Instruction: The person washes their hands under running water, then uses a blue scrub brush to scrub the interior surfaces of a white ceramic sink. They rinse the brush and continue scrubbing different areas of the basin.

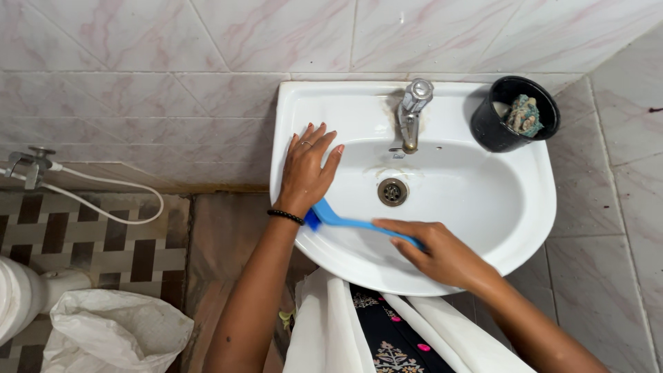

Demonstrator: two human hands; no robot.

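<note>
A white wash basin (514, 207) hangs on a tiled wall, with a metal tap (413, 110) at its back and a round drain (392, 191) in the bowl. My left hand (307, 169) lies flat on the basin's left rim, fingers spread, a ring and a black bead bracelet on it. My right hand (438, 252) grips the handle of a blue brush (345, 221) at the bowl's front. The brush head sits against the left inner wall, just below my left wrist.
A black pot (504, 124) holding a crumpled scrub pad stands on the basin's back right corner. At the left are a wall tap with a white hose (103, 200), a white toilet edge (21, 297) and a white sack (114, 335) on the floor.
</note>
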